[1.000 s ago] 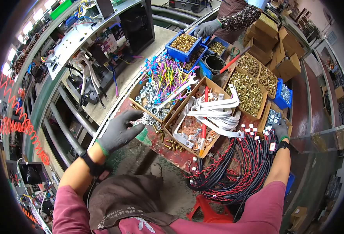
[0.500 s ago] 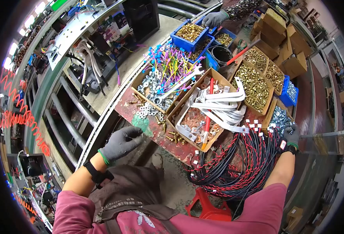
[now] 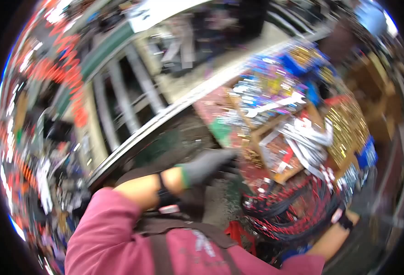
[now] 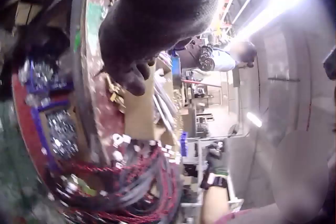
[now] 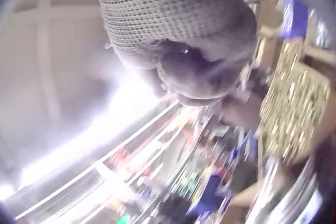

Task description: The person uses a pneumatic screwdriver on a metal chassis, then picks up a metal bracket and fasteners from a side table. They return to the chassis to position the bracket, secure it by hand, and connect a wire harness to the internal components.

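Observation:
My left hand, in a grey glove, reaches past the red table's near edge beside loose brass fittings. Its fingers are loosely bent and nothing shows in them. In the right wrist view my gloved right hand is raised with curled fingers, and a small glint of metal shows in their hollow. In the head view it is a blur beyond the wristband, close to the box of silver screws. A coil of black and red wires with white connectors lies at the table's near side.
White-sleeved bars lie across a cardboard box of copper pieces. A wrench rests on cable ties behind it. Brass screws fill boxes to the right. A roller conveyor runs along the left. Another person stands across the table.
The head view has swung left and is blurred. My left hand has come in toward the table's near edge. My right hand has lifted away from the box of silver screws.

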The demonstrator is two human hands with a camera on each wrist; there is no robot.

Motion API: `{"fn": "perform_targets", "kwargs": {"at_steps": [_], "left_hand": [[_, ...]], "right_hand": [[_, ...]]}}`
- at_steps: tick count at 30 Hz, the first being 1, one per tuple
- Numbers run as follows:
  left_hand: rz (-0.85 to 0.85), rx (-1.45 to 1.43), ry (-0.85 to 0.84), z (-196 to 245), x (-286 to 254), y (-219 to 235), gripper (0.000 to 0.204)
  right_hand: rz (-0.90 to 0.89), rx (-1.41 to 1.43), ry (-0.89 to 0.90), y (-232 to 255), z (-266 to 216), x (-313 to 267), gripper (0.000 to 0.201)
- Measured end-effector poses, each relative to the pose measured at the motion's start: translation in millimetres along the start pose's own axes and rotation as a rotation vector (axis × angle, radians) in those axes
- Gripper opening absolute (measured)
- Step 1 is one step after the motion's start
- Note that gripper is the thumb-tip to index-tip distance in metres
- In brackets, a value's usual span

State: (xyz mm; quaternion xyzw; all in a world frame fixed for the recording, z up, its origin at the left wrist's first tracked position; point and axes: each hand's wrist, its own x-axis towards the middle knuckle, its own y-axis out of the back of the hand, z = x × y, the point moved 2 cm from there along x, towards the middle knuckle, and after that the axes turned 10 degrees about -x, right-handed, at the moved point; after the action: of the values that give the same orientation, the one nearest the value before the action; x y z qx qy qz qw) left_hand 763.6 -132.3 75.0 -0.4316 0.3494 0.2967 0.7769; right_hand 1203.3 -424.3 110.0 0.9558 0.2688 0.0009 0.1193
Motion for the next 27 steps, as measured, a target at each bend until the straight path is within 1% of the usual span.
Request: {"fn": "perform_targets", "kwargs": {"at_steps": [1,2,3,4,5,6,7,8,9,10,11,13,15,16,17,18,19,20,21,23,24,25,26,27], "left_hand": [[-0.157,-0.171,-0.035,-18,18,-5,0.052],[-0.192,-0.321,0.065,-27,17,-18,0.062],[-0.352,-0.456,0.126,-38,23,-29,0.071],[-0.456,-0.469,0.148,-46,27,-36,0.076],[-0.507,-0.583,0.205,-50,25,-45,0.074],[-0.446,-0.677,0.165,-51,27,-48,0.066],[-0.389,-0.768,0.119,-52,29,-49,0.061],[-0.331,-0.551,-0.281,-55,26,-32,0.053],[-0.300,-0.438,-0.484,-53,25,-18,0.049],[-0.241,-0.325,-0.683,-50,24,-4,0.046],[-0.309,-0.774,-0.367,-45,31,2,0.036],[-0.387,-1.215,-0.046,-36,16,10,0.027],[-0.299,-0.972,-0.162,-23,-19,21,0.019],[-0.254,-0.962,-0.147,-18,-24,30,0.023],[-0.237,-0.904,-0.191,-14,-29,40,0.026],[-0.189,-0.902,-0.200,-10,-43,51,0.028],[-0.143,-0.897,-0.210,-8,-58,61,0.029],[-0.123,-0.915,-0.258,-9,-61,78,0.030],[-0.065,-0.919,-0.316,-8,-83,90,0.031],[-0.027,-1.010,-0.369,-15,-103,125,0.031],[-0.030,-1.058,-0.437,-20,-113,146,0.031],[-0.033,-1.107,-0.499,-27,-127,164,0.031],[0.057,-1.126,-0.564,-32,-149,178,0.031],[0.147,-1.146,-0.625,-38,-171,190,0.031]], "right_hand": [[-0.118,-0.209,0.036,-49,-22,-16,0.027],[-0.269,-0.385,0.074,-102,-37,-35,0.027],[-0.434,-0.515,0.137,-153,-51,-57,0.027],[-0.564,-0.536,0.084,-213,-67,-96,0.024],[-0.678,-0.631,0.271,-251,-70,-123,0.022],[-0.770,-0.702,0.471,-289,-74,-149,0.021],[-0.807,-0.798,0.914,-312,-64,-169,0.022],[-0.869,-0.757,0.947,-323,-80,-182,0.025],[-0.924,-0.728,0.968,-333,-97,-190,0.028],[-0.940,-0.687,0.970,-335,-100,-189,0.034],[-0.955,-0.633,0.756,-326,-107,-188,0.037],[-0.651,-0.461,0.678,-309,-93,-151,0.028],[-0.476,-0.669,0.537,-286,-86,-114,0.032],[-0.535,-0.865,0.545,-278,-65,-95,0.032],[-0.589,-1.064,0.551,-267,-33,-71,0.032],[-0.629,-1.128,0.575,-249,33,-35,0.035],[-0.667,-1.192,0.600,-240,86,-10,0.039],[-0.545,-1.461,0.931,-245,90,-16,0.046],[-0.463,-1.457,1.178,-255,61,-38,0.051],[-0.709,-1.427,0.659,-250,117,10,0.054],[-0.711,-1.419,0.668,-257,110,7,0.054],[-0.747,-1.430,0.668,-262,85,-12,0.056],[-0.784,-1.442,0.666,-266,70,-22,0.057],[-0.790,-1.445,0.667,-266,70,-19,0.057]]}}
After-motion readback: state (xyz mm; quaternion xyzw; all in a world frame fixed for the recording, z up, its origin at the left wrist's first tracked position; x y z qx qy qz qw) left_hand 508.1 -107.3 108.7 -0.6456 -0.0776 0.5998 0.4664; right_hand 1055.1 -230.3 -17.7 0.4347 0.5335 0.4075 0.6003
